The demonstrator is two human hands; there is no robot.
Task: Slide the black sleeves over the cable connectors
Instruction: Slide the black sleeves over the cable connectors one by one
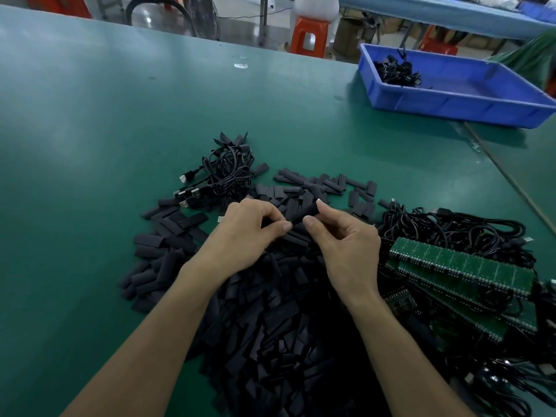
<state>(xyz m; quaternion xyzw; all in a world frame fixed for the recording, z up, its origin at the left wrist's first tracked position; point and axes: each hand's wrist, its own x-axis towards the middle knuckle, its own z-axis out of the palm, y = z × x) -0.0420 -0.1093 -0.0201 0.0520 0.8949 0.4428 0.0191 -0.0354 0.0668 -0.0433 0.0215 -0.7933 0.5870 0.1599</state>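
Both hands meet over a big heap of flat black sleeves (270, 311) on the green table (90, 130). My right hand (343, 239) pinches one black sleeve (304, 214) between thumb and forefinger, its far end pointing up and right. My left hand (249, 233) holds the sleeve's near end with curled fingers; whatever sits inside my left hand is hidden. A small bundle of black USB cables (222, 173) with bare metal plugs lies behind the heap. A larger tangle of cables (451, 233) lies to the right.
Green circuit-board strips (460, 269) are stacked on the right cable tangle. A blue plastic tray (457, 100) with a few black cables stands at the back right. Orange stools (310, 36) and another bench lie beyond the table's far edge.
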